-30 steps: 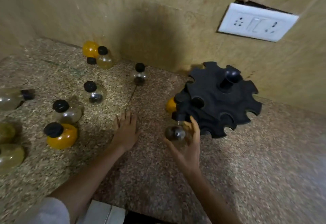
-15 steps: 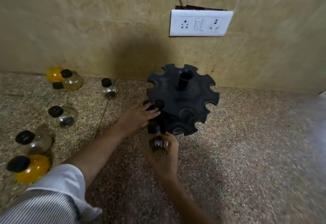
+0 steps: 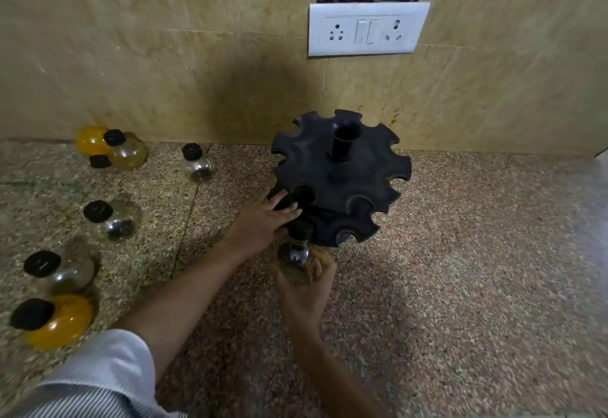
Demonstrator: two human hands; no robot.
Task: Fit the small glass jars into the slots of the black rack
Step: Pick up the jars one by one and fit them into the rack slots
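Observation:
The round black rack [image 3: 342, 177] with notched slots stands on the granite counter near the wall. My right hand [image 3: 306, 289] cups a clear glass jar [image 3: 296, 253] with a black cap, held against the rack's lower front edge. My left hand [image 3: 263, 223] rests on the rack's left side, fingers on its rim beside a black cap [image 3: 302, 196] that sits in a slot. Loose jars lie to the left: a clear one [image 3: 197, 164], another clear one [image 3: 112, 220], a third [image 3: 62, 269] and an amber one [image 3: 56, 320].
Two more jars, amber [image 3: 90, 139] and pale yellow [image 3: 126, 152], lie against the tiled wall at the back left. A white socket plate [image 3: 367, 29] is on the wall above the rack. My striped sleeve [image 3: 95, 381] fills the lower left.
My left hand has moved from the bare counter onto the rack's left side. The right hand has brought the clear jar under the rack's front edge. The camera has swung right.

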